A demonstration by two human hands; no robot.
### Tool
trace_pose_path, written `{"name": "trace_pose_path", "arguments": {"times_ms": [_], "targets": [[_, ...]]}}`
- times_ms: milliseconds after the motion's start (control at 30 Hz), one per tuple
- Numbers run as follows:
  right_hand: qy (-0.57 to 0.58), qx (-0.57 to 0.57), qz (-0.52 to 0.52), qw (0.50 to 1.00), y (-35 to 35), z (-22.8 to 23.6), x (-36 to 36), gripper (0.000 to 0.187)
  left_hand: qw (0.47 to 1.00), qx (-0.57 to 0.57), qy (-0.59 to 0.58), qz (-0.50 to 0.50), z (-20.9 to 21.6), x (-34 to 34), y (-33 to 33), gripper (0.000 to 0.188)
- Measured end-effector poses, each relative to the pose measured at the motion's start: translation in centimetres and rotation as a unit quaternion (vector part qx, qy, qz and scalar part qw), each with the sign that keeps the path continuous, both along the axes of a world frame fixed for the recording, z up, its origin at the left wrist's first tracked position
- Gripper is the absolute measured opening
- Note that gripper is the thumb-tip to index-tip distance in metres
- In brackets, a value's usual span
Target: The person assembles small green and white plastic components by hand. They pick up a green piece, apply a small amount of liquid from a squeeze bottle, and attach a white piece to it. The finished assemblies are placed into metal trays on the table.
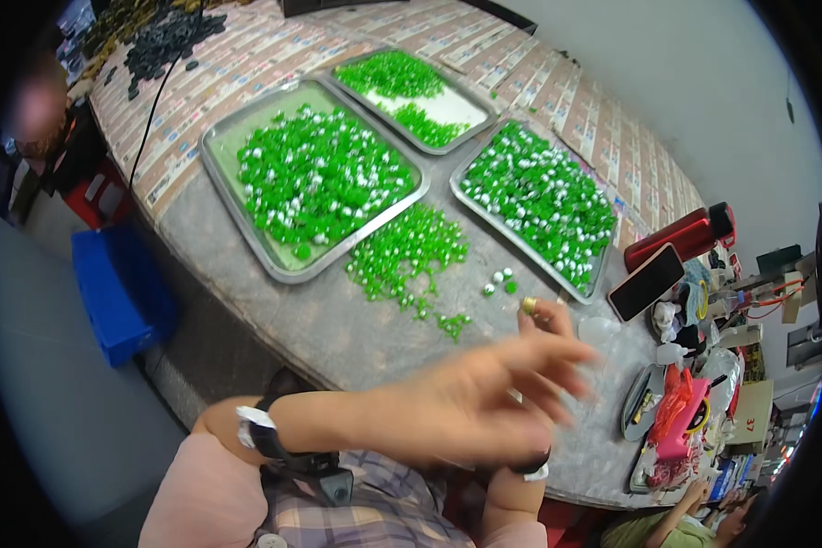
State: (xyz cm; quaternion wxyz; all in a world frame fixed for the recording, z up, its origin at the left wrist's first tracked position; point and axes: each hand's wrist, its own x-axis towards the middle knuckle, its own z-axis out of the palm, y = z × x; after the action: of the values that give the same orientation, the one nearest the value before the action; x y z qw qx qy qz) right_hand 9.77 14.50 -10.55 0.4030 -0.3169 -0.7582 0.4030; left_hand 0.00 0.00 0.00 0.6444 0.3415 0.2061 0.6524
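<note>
My left hand reaches across in front of me above the grey table, blurred by motion, its fingers smeared. Behind it, my right hand is mostly hidden; one finger shows, with a yellow band or cap at its tip. Just beyond the hands lie a few green and silvery-white beads. To their left is a loose pile of small green pieces, some with pale spots. I cannot make out anything held in either hand.
Metal trays hold green and white pieces: a left tray, a far tray and a right tray. A phone leans by a red bottle. Clutter surrounds a pink container at right. A blue bin stands at left. Other people sit nearby.
</note>
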Motion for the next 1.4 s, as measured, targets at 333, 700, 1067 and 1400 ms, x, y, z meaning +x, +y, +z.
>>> {"name": "trace_pose_path", "arguments": {"times_ms": [333, 700, 1067, 1400], "targets": [[0.025, -0.096, 0.222, 0.97, -1.0, 1.0, -0.4, 0.013, 0.951, -0.223, -0.129, 0.172, -10.9, -0.7, 2.7, 0.023], [-0.031, 0.023, 0.246, 0.968, -1.5, 1.8, -0.9, 0.013, 0.931, -0.22, -0.286, 0.053, -13.1, -1.1, 1.7, 0.019], [0.207, -0.004, -0.171, 0.963, 4.8, 3.1, 6.5, 0.019, 0.936, -0.248, -0.191, 0.16, -13.2, -2.4, 1.2, 0.018], [-0.124, -0.041, -0.145, 0.981, 11.6, -5.5, 10.6, 0.041, 0.955, -0.225, -0.013, 0.195, -13.7, -0.9, 1.5, 0.02]]}}
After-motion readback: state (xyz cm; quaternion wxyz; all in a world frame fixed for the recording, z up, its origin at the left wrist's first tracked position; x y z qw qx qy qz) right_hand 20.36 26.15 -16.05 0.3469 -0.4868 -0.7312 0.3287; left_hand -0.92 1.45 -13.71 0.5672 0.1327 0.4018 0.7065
